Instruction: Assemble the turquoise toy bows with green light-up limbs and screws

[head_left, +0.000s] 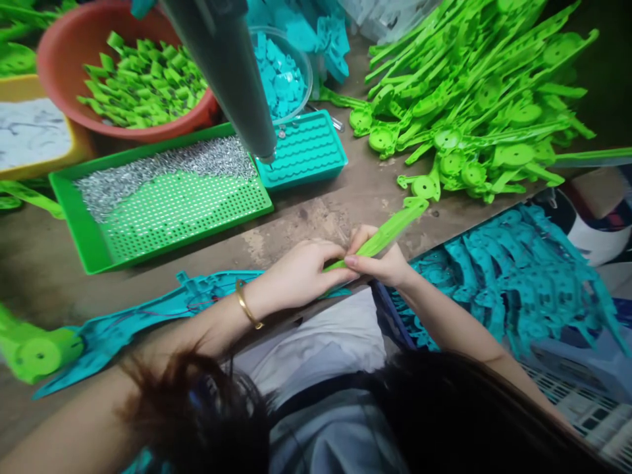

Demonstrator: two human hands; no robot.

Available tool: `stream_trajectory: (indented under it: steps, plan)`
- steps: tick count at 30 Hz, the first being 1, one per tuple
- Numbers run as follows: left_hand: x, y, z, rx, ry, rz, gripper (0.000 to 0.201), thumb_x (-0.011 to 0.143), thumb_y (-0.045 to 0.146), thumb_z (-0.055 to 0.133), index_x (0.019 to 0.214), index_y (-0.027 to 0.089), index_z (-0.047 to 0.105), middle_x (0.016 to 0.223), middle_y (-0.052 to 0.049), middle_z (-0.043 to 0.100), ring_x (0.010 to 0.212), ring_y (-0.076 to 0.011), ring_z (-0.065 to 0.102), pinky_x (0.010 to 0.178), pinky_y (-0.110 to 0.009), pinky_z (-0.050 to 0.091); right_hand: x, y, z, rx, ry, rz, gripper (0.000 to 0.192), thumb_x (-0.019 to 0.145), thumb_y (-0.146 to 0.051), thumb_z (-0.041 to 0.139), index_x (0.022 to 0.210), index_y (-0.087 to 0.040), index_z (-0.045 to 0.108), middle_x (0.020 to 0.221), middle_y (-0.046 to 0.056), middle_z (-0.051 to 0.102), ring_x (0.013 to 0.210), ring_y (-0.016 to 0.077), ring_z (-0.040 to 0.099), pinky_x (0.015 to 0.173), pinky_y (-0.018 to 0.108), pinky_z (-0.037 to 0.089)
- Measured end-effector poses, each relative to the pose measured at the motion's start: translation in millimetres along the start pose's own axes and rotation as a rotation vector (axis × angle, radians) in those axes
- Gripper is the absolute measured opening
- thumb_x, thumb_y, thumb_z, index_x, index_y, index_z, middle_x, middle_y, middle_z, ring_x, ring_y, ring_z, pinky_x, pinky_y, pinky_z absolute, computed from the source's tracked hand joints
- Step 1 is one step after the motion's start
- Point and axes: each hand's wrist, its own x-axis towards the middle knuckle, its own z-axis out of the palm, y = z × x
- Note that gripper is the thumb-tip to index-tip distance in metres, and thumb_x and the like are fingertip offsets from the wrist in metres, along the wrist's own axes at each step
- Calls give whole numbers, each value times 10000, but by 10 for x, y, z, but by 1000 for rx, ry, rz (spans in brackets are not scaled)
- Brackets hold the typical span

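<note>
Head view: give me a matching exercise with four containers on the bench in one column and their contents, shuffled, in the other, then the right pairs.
Containers:
1. red basin
2. green perforated tray
3. clear bowl
4. crate at the right

Contents:
A. long teal plastic parts
B. small silver screws
C. small green plastic pieces
D. small teal plastic pieces

Pairs: 1-C, 2-B, 3-D, 4-A.

Both hands, left hand and right hand, grip one long green plastic part over the bench edge.
</note>
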Motion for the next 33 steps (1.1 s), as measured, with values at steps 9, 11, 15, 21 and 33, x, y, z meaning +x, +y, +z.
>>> stream_trajectory:
  steps: [9, 11, 15, 21, 33]
  plan:
    - [-59, 12, -35, 179, -82, 26, 282, 908, 376, 513, 870, 156, 686, 846, -54, 684, 817, -188, 622, 737, -278, 423, -112, 26, 92, -130, -40, -129, 230, 702, -292, 791, 857, -198, 649, 874, 9, 581, 831, 138, 581, 739, 285, 484]
    - [-61, 5, 2, 181, -62, 30, 269, 903, 364, 515, 858, 161, 686, 852, -54, 687, 826, -190, 628, 754, -281, 428, -126, 33, 131, -164, -9, -190, 158, 727, -239, 768, 823, -204, 647, 851, 3, 572, 820, 129, 576, 751, 286, 488]
    - [-118, 17, -34, 200, -66, -13, 258, 886, 404, 550, 930, 177, 664, 926, -52, 692, 879, -198, 634, 766, -282, 429, -118, 16, 125, -171, -8, -233, 126, 735, -240, 758, 797, -221, 649, 815, -2, 587, 777, 132, 578, 722, 293, 499]
    - [-208, 74, -211, 396, -180, -223, 330, 840, 511, 586, 850, 185, 636, 794, -49, 677, 733, -213, 626, 605, -289, 358, -228, 85, 173, -60, 147, -79, 374, 639, -395, 826, 925, -231, 650, 876, 12, 653, 816, 158, 625, 752, 313, 535]
    - [-190, 96, -102, 356, -133, -166, 323, 870, 459, 558, 975, 182, 687, 900, -80, 715, 882, -256, 660, 764, -335, 452, -413, 72, 414, 78, 372, 93, 324, 612, -266, 842, 864, -207, 646, 861, 34, 753, 790, 189, 718, 747, 310, 586]
